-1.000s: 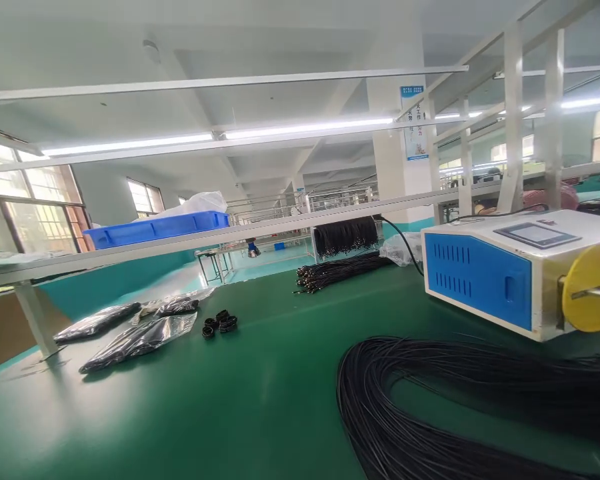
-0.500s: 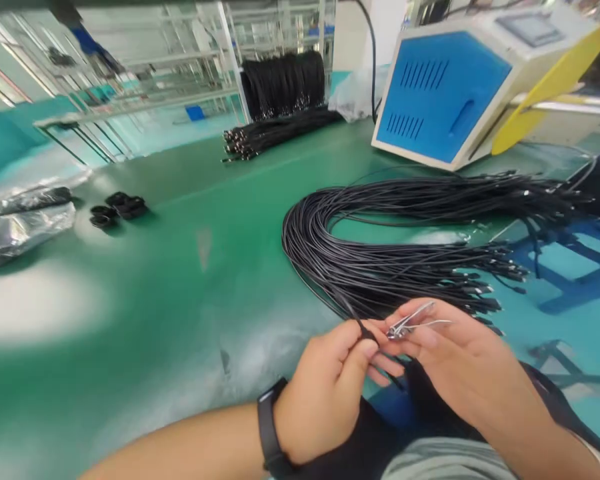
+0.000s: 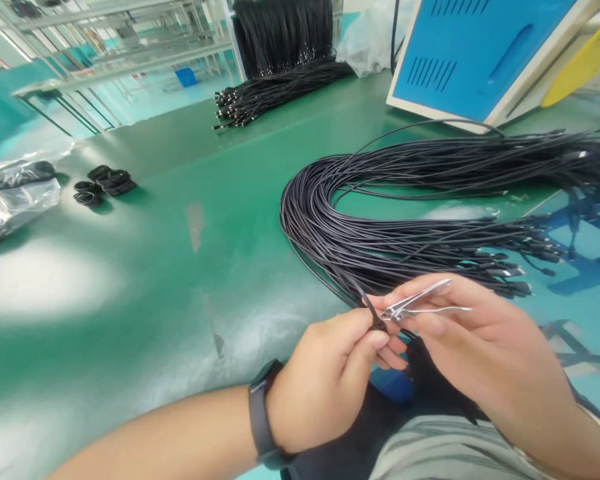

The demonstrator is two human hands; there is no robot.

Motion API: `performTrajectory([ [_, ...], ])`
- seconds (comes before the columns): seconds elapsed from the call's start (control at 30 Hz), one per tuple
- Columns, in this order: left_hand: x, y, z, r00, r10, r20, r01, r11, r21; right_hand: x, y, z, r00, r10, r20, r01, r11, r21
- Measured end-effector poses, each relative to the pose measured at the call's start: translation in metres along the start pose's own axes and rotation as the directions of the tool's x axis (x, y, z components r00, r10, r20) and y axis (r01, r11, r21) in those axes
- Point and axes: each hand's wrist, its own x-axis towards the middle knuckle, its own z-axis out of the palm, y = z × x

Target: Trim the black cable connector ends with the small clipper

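Note:
My left hand (image 3: pixel 337 377) is closed, pinching a black cable (image 3: pixel 366 300) near its thicker end between thumb and forefinger. My right hand (image 3: pixel 473 340) grips a silvery nail clipper (image 3: pixel 420 303), its lever raised. The clipper's jaws touch or nearly touch the cable just above my left fingertips; the exact contact is too small to tell. The held cable runs up to a U-shaped bundle of black cables (image 3: pixel 320 207) on the green table (image 3: pixel 170 280). Connector ends of that bundle lie just beyond my right hand.
A blue and white machine (image 3: pixel 460 67) stands at the back right. Farther back lies another cable bundle (image 3: pixel 280 93) beside hanging black cables (image 3: pixel 283 33). On the left are small black coils (image 3: pixel 111 181) and clear plastic bags (image 3: pixel 17 207). Beyond the table's right edge is a blue stool (image 3: pixel 587 267).
The clipper has come up against the cable by my left fingertips, and more of it shows in my right hand. The camera view has tilted down, shifting the background upward.

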Motion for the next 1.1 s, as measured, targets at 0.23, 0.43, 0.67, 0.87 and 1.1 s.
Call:
performTrajectory([
  [0.23,0.001,-0.006,0.001,0.999,0.036,0.030,-0.036,0.999,-0.011,0.003,0.002,-0.001,1.000,-0.025,-0.001,0.025,1.000,0.001],
  [0.43,0.001,-0.006,0.000,0.998,0.049,0.031,-0.049,0.999,-0.002,0.003,-0.003,0.000,0.998,-0.067,-0.003,0.067,0.997,-0.028],
  [0.67,-0.001,-0.002,0.002,0.999,-0.024,0.037,0.026,0.998,-0.053,0.002,0.009,-0.001,0.996,-0.066,-0.064,0.069,0.997,0.044],
  [0.87,-0.002,-0.003,0.003,0.984,-0.171,0.041,0.176,0.963,-0.206,-0.005,0.011,0.006,0.993,-0.084,-0.084,0.095,0.986,0.135],
  [1.1,-0.006,-0.006,0.009,0.967,-0.246,-0.071,0.215,0.931,-0.294,-0.015,0.002,0.014,0.963,-0.232,-0.138,0.210,0.965,-0.161],
])
